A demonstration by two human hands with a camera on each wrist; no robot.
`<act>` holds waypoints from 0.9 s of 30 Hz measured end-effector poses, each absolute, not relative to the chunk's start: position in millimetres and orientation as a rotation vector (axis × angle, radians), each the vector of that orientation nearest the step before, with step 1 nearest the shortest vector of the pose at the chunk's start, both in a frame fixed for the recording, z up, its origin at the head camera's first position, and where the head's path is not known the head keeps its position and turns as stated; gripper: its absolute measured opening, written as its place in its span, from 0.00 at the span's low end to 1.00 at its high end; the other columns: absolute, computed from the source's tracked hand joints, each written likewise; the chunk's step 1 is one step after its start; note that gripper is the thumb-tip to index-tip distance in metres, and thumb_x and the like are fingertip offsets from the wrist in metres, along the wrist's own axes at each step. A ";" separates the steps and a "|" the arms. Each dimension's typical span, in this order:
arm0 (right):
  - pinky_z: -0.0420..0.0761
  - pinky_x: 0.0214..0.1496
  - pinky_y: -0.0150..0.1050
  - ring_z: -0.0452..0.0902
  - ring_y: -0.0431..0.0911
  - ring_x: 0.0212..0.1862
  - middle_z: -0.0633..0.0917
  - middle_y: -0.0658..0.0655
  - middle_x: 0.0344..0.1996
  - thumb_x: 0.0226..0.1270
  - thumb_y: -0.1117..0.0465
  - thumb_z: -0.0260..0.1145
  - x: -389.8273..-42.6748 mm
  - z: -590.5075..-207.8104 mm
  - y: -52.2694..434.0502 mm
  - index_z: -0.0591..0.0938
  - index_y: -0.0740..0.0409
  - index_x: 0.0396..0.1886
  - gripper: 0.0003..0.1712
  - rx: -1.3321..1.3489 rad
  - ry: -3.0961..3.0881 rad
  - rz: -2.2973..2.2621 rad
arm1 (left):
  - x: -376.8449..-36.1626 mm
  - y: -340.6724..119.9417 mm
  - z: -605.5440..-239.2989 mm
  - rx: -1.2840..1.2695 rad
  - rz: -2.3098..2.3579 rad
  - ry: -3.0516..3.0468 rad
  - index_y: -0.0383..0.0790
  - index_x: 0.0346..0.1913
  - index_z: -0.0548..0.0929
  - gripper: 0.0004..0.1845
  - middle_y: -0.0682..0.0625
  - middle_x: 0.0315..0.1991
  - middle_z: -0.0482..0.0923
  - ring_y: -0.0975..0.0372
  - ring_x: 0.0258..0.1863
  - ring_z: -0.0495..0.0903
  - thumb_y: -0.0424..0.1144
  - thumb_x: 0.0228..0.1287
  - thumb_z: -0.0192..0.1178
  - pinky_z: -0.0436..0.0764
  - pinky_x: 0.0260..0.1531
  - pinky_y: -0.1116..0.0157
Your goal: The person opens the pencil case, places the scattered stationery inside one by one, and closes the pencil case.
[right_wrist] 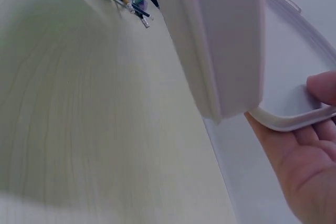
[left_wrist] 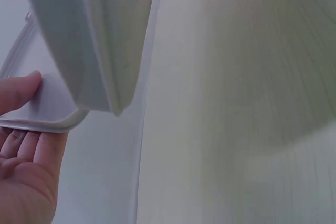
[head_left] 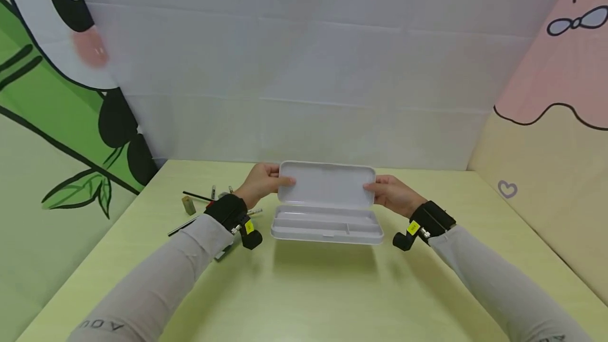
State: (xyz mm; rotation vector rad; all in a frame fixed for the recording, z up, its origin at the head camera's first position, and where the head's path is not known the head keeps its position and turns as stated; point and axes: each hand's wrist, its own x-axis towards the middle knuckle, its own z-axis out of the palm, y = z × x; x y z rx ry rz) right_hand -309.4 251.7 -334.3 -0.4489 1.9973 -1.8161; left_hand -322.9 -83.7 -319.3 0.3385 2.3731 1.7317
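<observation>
- Pale grey plastic, smooth and matte: the pencil case stands open above the middle of the bench, its lid raised upright behind a shallow tray split into long compartments (all bare), with its shadow just under it.
- The left hand pinches the lid's left end, thumb on the inner face and fingers behind; the wrist view shows the thumb pressed by the rounded corner.
- The right hand grips the lid's right end the same way, thumb inside.
- Left of the case lie pencils and pens beside a small eraser.
- Light sleeves and black wrist straps show on both arms.
</observation>
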 end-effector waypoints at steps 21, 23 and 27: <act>0.80 0.57 0.33 0.76 0.39 0.54 0.67 0.72 0.67 0.73 0.64 0.55 -344.9 -370.1 248.6 0.64 0.75 0.68 0.29 -0.293 2.253 -1.726 | -369.3 -73.9 -368.2 0.543 1.452 2.691 0.28 0.48 0.83 0.15 0.33 0.43 0.85 0.50 0.43 0.86 0.34 0.60 0.65 0.79 0.34 0.69; 0.80 0.57 0.33 0.76 0.40 0.54 0.67 0.72 0.68 0.72 0.65 0.56 -347.3 -372.8 247.4 0.64 0.74 0.68 0.29 -0.284 2.259 -1.728 | -370.0 -74.2 -369.2 0.540 1.437 2.706 0.29 0.47 0.84 0.15 0.34 0.43 0.85 0.49 0.44 0.85 0.35 0.60 0.65 0.79 0.35 0.69; 0.80 0.56 0.31 0.77 0.38 0.53 0.68 0.71 0.67 0.72 0.65 0.56 -352.1 -376.3 247.1 0.65 0.74 0.67 0.28 -0.253 2.267 -1.735 | -372.1 -73.7 -370.8 0.521 1.435 2.719 0.29 0.45 0.84 0.13 0.34 0.41 0.86 0.49 0.44 0.85 0.35 0.60 0.65 0.77 0.34 0.69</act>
